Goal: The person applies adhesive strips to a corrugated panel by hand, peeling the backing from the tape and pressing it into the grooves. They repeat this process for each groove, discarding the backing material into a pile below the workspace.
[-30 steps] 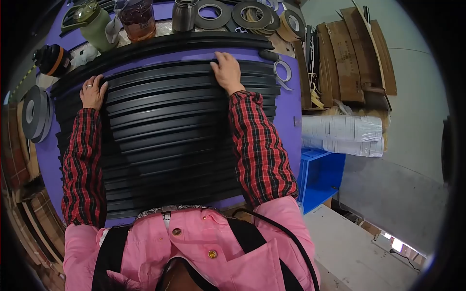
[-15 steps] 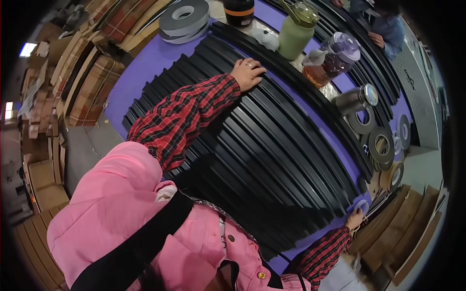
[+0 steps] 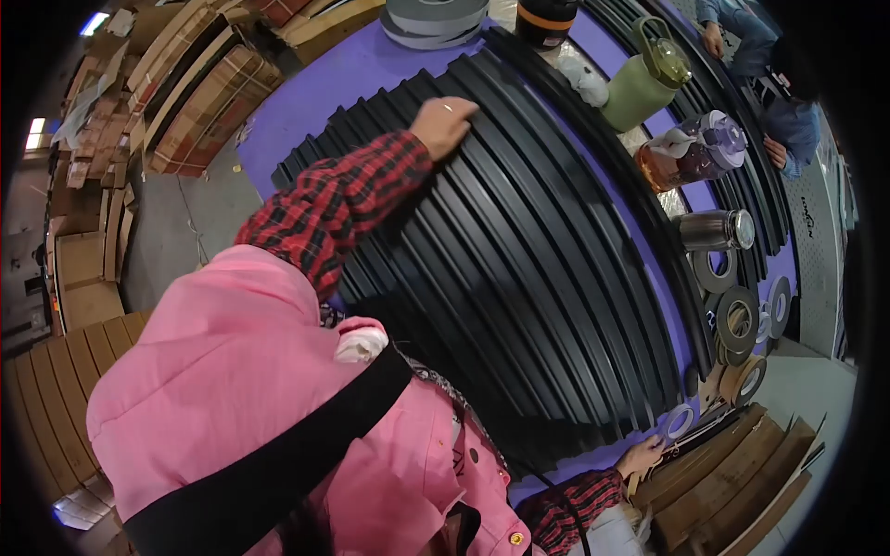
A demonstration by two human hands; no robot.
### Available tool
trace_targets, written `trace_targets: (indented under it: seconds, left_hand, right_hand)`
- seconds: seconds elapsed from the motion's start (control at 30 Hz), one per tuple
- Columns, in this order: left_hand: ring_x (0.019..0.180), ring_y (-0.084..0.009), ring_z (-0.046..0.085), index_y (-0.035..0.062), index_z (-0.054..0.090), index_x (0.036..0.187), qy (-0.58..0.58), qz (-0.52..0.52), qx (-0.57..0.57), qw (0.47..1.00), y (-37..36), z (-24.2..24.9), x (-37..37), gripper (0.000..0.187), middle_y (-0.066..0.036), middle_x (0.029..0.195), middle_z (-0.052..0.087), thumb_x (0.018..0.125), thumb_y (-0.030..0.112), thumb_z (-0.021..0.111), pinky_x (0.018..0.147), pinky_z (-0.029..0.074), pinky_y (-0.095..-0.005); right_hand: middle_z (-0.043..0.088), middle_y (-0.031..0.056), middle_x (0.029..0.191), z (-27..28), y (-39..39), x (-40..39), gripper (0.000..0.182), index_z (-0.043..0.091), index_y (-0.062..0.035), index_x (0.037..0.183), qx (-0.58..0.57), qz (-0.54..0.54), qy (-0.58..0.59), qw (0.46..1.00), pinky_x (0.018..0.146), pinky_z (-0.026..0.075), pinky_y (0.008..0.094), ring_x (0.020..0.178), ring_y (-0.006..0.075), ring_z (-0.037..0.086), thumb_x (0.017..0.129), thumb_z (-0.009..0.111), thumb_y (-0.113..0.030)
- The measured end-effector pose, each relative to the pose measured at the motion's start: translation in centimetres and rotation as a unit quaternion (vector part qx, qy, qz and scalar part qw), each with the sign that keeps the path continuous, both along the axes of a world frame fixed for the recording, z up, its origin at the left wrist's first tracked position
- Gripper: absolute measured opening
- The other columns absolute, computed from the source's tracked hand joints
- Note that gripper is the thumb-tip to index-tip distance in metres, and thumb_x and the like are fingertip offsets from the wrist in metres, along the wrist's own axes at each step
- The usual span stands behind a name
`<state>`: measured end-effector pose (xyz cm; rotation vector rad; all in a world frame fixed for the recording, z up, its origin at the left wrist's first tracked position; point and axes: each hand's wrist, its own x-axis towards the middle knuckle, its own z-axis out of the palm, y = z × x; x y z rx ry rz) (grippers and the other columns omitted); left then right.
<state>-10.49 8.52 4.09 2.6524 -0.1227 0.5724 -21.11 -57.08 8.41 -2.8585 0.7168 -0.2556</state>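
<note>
Long black ribbed strips (image 3: 519, 269) lie side by side over the purple table. My left hand (image 3: 445, 127), with a ring on one finger, rests on the strips near their far left end. Its fingers are bent down and closed over a strip's edge; the fingertips are partly hidden. At the near right corner of the table my right hand (image 3: 642, 456) is closed, fingers together. Its fingertips are beside a small pale tape roll (image 3: 679, 422); whether they touch it, or what they hold, I cannot make out.
Beyond the strips stand a green bottle (image 3: 646, 88), a clear jug with amber liquid (image 3: 691, 153) and a steel flask (image 3: 714, 230). Several tape rolls (image 3: 737, 320) lie at right; grey rolls (image 3: 436, 20) sit far left. A co-worker's hand (image 3: 774, 150) is at the far right.
My left hand has moved left across the strips, its fingers going from spread to bent. My right hand has drawn back from the small tape roll. The view has shifted.
</note>
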Motion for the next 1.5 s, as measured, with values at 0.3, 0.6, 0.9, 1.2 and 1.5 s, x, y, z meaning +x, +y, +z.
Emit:
trace_targets:
  seconds: [0.3, 0.6, 0.9, 1.2, 1.5]
  left_hand:
    - [0.093, -0.0222, 0.052, 0.0099, 0.054, 0.101, 0.207, 0.389, -0.112, 0.891, 23.9, -3.1, -20.8, 0.03, -0.01, 0.096, 0.056, 0.075, 0.018, 0.043, 0.082, 0.039, -0.0304]
    - [0.09, -0.0331, 0.049, 0.0152, 0.053, 0.103, 0.223, 0.208, -0.084, 0.949, 21.9, -7.0, -19.2, 0.035, -0.018, 0.093, 0.054, 0.07, 0.018, 0.041, 0.081, 0.038, -0.0393]
    - [0.096, -0.0223, 0.051, 0.0023, 0.048, 0.108, 0.338, -0.024, -0.238, 0.91, 25.2, -9.4, -16.3, 0.037, -0.014, 0.101, 0.055, 0.074, 0.011, 0.038, 0.08, 0.038, -0.0275]
    - [0.081, -0.0293, 0.052, 0.0063, 0.055, 0.097, 0.135, 0.013, 0.145, 0.98, 19.9, -6.5, -15.6, 0.03, -0.016, 0.085, 0.056, 0.069, 0.011, 0.048, 0.073, 0.042, -0.0369]
    - [0.083, -0.0245, 0.051, 0.0042, 0.054, 0.094, 0.12, -0.174, 0.045, 0.976, -1.2, 0.4, -20.7, 0.023, -0.012, 0.096, 0.048, 0.071, 0.002, 0.049, 0.071, 0.043, -0.0305]
  right_hand:
    - [0.051, 0.0229, 0.102, -7.6, 0.5, -21.0, 0.039, 0.047, 0.0116, 0.101, 0.273, -0.187, -0.034, 0.943, 0.082, 0.037, 0.0321, 0.094, 0.0312, 0.048, 0.083, 0.04, -0.022]
    - [0.042, 0.0232, 0.113, -3.4, 11.8, -19.7, 0.052, 0.039, 0.0065, 0.112, 0.102, -0.126, 0.069, 0.984, 0.09, 0.03, 0.0341, 0.107, 0.0335, 0.038, 0.08, 0.042, -0.034]
    - [0.048, 0.026, 0.097, -5.1, 13.4, -19.9, 0.046, 0.047, 0.0077, 0.099, -0.034, -0.181, -0.1, 0.978, 0.08, 0.034, 0.0424, 0.092, 0.0382, 0.043, 0.072, 0.053, -0.03]
    - [0.052, 0.0114, 0.091, -7.6, 23.5, -38.5, 0.024, 0.051, 0.0025, 0.095, 0.252, -0.4, -0.222, 0.853, 0.068, 0.04, 0.0286, 0.081, 0.0191, 0.05, 0.08, 0.047, -0.015]
    - [0.046, 0.0138, 0.11, -4.9, 5.3, -31.9, 0.037, 0.035, 0.0027, 0.115, 0.461, -0.664, 0.026, 0.588, 0.082, 0.035, 0.0327, 0.097, 0.0238, 0.046, 0.082, 0.041, -0.014]
